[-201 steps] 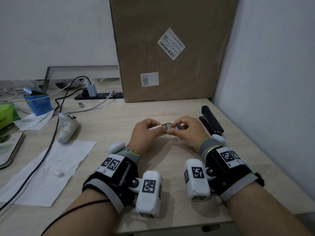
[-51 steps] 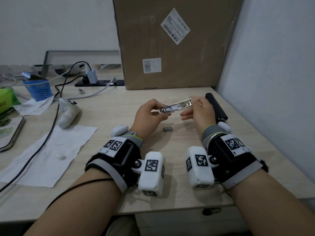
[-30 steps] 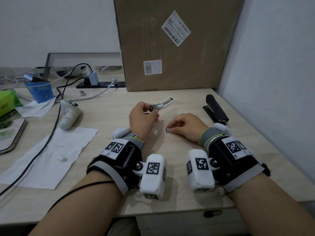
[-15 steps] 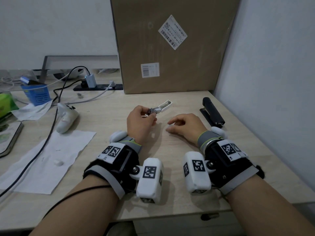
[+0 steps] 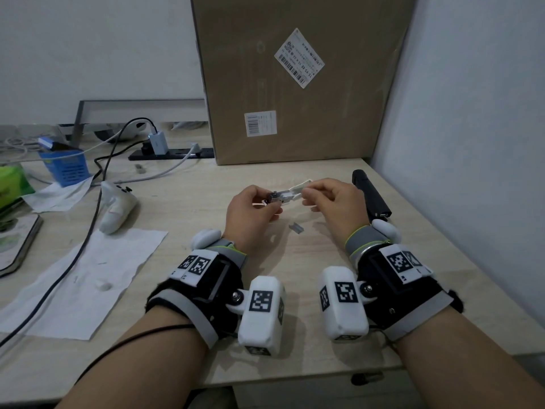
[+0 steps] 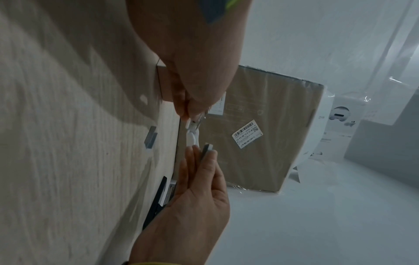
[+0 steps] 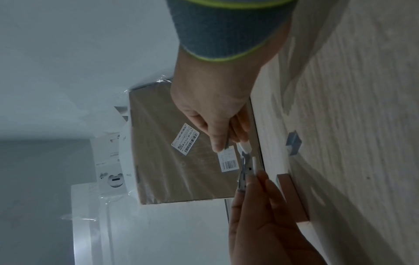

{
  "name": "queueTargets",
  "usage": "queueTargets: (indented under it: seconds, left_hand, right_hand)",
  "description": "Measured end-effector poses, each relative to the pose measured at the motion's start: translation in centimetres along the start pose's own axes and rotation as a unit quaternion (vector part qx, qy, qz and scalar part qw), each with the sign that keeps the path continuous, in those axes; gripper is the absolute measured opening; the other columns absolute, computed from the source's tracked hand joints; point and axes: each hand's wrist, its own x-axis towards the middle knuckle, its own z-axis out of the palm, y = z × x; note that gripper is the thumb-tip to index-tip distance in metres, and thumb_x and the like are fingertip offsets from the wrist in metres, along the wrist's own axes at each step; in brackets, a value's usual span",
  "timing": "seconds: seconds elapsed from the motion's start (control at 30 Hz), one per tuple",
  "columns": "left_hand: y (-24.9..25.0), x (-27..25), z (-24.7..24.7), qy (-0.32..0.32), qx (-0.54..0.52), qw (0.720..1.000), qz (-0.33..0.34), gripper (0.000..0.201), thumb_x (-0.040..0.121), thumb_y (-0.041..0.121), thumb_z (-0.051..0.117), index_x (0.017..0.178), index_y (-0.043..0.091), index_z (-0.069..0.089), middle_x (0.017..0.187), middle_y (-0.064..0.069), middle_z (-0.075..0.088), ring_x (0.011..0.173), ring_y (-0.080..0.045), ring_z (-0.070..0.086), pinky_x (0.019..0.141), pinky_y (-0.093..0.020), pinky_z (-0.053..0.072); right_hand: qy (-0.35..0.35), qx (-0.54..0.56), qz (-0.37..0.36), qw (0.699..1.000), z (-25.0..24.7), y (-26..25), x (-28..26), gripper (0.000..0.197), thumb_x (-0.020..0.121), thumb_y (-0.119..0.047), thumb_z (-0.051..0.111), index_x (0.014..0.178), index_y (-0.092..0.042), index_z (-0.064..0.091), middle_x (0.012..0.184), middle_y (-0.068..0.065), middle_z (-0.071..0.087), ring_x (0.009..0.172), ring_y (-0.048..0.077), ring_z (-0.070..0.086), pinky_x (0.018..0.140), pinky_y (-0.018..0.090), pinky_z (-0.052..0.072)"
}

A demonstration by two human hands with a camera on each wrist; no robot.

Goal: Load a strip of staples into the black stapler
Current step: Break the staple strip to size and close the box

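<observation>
Mid-load: left hand (image 5: 253,208) pinches a metal-and-white staple tray (image 5: 287,193) above the desk (image 5: 188,231), right hand (image 5: 334,199) pinches a staple strip (image 6: 207,148) at its tip; black stapler (image 5: 371,193) lies unloaded by the wall, approx. halfway.

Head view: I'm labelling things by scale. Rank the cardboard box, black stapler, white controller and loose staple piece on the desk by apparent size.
1. cardboard box
2. black stapler and white controller, too alike to rank
3. loose staple piece
</observation>
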Motion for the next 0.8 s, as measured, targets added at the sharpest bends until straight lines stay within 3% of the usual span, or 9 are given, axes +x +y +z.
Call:
queueTargets:
  seconds: [0.1, 0.2, 0.27, 0.5, 0.6, 0.8]
  left_hand:
    - [0.19, -0.13, 0.24, -0.035, -0.019, 0.999, -0.002, 0.011, 0.082, 0.000, 0.065, 0.092, -0.001, 0.059, 0.093, -0.016, 0.064, 0.070, -0.019, 0.069, 0.062, -0.017, 0.057]
    - [0.16, -0.20, 0.39, -0.055, -0.022, 0.998, 0.008, 0.013, 0.081, -0.001, 0.065, 0.093, -0.002, 0.060, 0.093, -0.018, 0.064, 0.060, -0.006, 0.068, 0.062, -0.016, 0.056]
    - [0.15, -0.28, 0.43, -0.069, -0.022, 0.997, 0.011, 0.013, 0.081, -0.002, 0.065, 0.094, -0.002, 0.061, 0.094, -0.020, 0.063, 0.057, -0.002, 0.067, 0.061, -0.015, 0.056]
    - [0.27, -0.43, 0.45, -0.099, -0.001, 0.995, 0.031, 0.015, 0.081, 0.000, 0.066, 0.095, -0.002, 0.063, 0.092, -0.016, 0.067, 0.061, -0.003, 0.068, 0.066, -0.020, 0.058]
    - [0.25, -0.45, 0.41, -0.104, 0.005, 0.994, 0.036, 0.014, 0.081, -0.001, 0.066, 0.095, -0.001, 0.064, 0.088, -0.012, 0.068, 0.061, -0.002, 0.068, 0.068, -0.022, 0.058]
    - [0.16, -0.37, 0.40, -0.103, 0.004, 0.994, 0.039, 0.013, 0.081, 0.000, 0.066, 0.093, 0.002, 0.064, 0.085, -0.010, 0.067, 0.062, -0.004, 0.068, 0.067, -0.022, 0.058]
  right_hand:
    - [0.014, -0.032, -0.033, 0.999, -0.13, -0.29, 0.11, 0.002, 0.085, -0.015, 0.063, 0.085, -0.015, 0.064, 0.077, 0.005, 0.071, 0.077, 0.017, 0.070, 0.068, 0.026, 0.055]
    - [0.027, -0.095, -0.079, 0.992, -0.40, -0.36, 0.22, 0.007, 0.086, -0.019, 0.061, 0.090, -0.013, 0.062, 0.084, -0.001, 0.070, 0.083, 0.012, 0.067, 0.072, 0.023, 0.050]
    - [0.010, -0.124, -0.111, 0.986, -0.34, -0.55, 0.12, 0.008, 0.085, -0.018, 0.062, 0.090, -0.012, 0.063, 0.089, -0.003, 0.067, 0.089, 0.015, 0.062, 0.072, 0.022, 0.045]
    - [-0.050, -0.185, -0.121, 0.974, -0.16, -0.37, 0.23, 0.006, 0.079, -0.020, 0.068, 0.082, -0.016, 0.070, 0.074, -0.023, 0.051, 0.088, 0.017, 0.051, 0.081, 0.041, 0.046]
    - [-0.051, -0.191, -0.122, 0.973, -0.18, -0.41, 0.17, 0.005, 0.077, -0.023, 0.069, 0.080, -0.018, 0.070, 0.073, -0.022, 0.053, 0.088, 0.018, 0.051, 0.082, 0.046, 0.045]
    - [-0.043, -0.177, -0.124, 0.975, -0.21, -0.74, -0.04, 0.007, 0.075, -0.022, 0.072, 0.079, -0.016, 0.072, 0.074, -0.011, 0.059, 0.086, 0.017, 0.051, 0.078, 0.039, 0.046]
